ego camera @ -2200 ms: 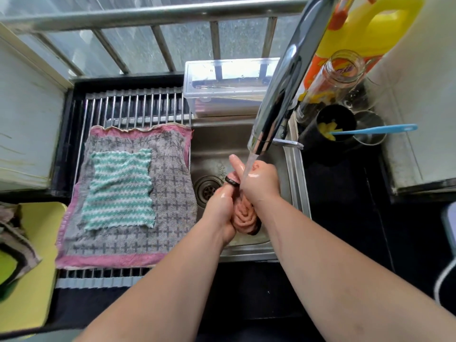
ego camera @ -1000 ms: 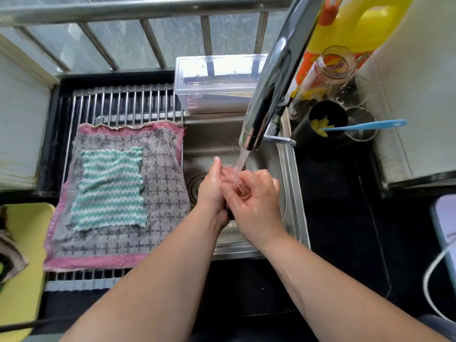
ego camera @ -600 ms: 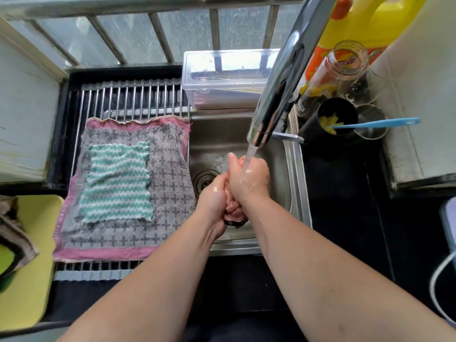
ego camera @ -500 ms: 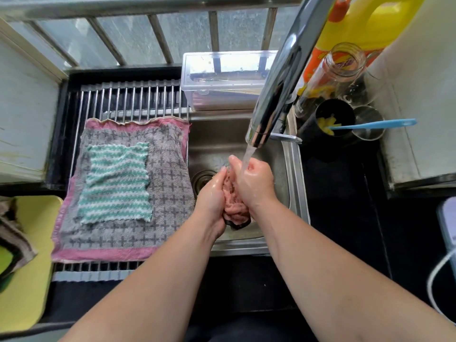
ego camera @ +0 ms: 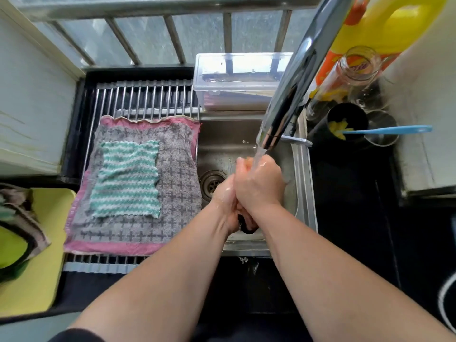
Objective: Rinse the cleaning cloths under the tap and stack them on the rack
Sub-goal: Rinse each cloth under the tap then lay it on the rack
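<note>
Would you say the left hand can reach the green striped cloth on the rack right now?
Probably yes: the green striped cloth lies uncovered on top, with nothing between, but the left hand must first release the bunched cloth it grips.

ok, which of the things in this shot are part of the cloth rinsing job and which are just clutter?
Job: tap, sink, rack, grey cloth, striped cloth on it, left hand and right hand gripping a pink-and-dark wad, probably a cloth.

Lying about: clear box, yellow jug, glass jar, black cup, blue-handled utensil, yellow tray.
</note>
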